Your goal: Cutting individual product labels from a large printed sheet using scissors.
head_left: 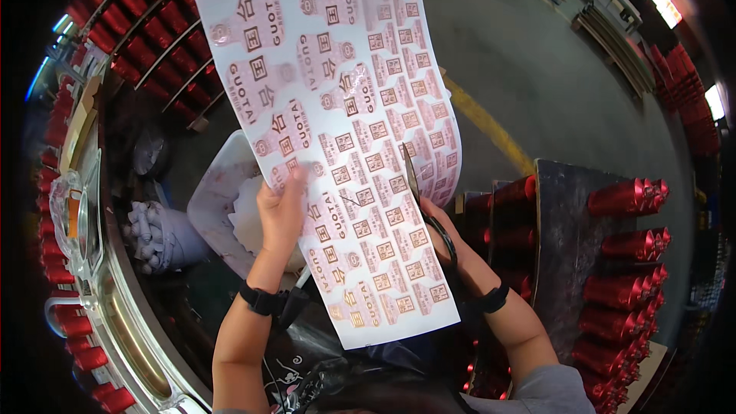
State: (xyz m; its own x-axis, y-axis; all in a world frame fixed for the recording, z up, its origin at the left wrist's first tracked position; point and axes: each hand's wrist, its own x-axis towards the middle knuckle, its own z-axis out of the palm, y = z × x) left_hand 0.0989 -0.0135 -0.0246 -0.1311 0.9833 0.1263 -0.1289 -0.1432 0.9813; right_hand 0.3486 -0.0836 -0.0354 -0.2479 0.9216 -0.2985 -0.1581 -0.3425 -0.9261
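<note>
Left hand point(282, 211) pinches the left edge of the label sheet point(345, 138), held raised. Right hand point(438, 239) is closed on scissors point(418, 192), blades open against the sheet's right side. Red bottles point(625, 261) lie right of the scissors.

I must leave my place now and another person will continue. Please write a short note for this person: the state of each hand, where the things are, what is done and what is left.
Left hand: grips the left edge of the label sheet, holding it up in front.
Right hand: holds black scissors, blades pointing up into the sheet from its right edge.
Things: the white sheet carries rows of pink and gold labels. Red bottles lie on the rack at right, more on the left.
Done: a cut is started at the right edge.
Left: nearly all the sheet is still in one piece.
</note>
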